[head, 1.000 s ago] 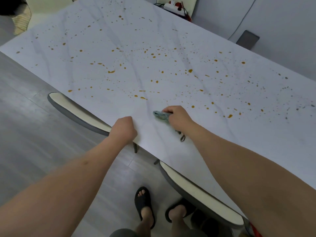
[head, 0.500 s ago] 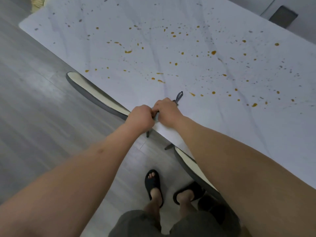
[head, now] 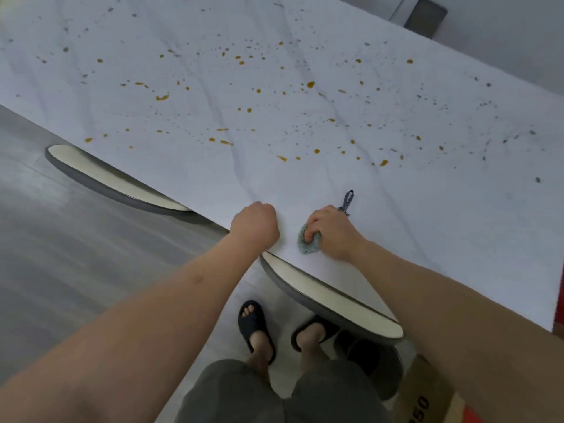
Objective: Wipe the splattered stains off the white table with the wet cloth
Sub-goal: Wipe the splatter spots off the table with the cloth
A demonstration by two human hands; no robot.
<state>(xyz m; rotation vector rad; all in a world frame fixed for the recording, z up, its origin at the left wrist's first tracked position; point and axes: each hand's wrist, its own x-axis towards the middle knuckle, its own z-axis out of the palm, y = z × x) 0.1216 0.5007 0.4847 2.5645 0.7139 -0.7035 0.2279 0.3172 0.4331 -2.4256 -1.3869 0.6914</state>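
The white marbled table [head: 427, 209] is speckled with many orange and dark stains [head: 310, 84] across its middle and far side. My right hand [head: 332, 232] grips a bunched blue-grey wet cloth [head: 309, 244] on the table close to the near edge. The cloth's dark hanging loop [head: 348, 201] sticks out beyond my knuckles. My left hand [head: 254, 222] is a closed fist resting on the table edge just left of the cloth, holding nothing visible.
Two chairs with cream seats are tucked under the near edge, one [head: 100, 175] at left and one [head: 332, 300] by my legs. My sandalled feet [head: 256, 328] stand on the grey floor. A cardboard box [head: 427, 398] sits at bottom right.
My hands, pressed together at the table edge half a second ago, have separated. The right hand now holds the cloth bunched to the right of the left fist. The view shifted.
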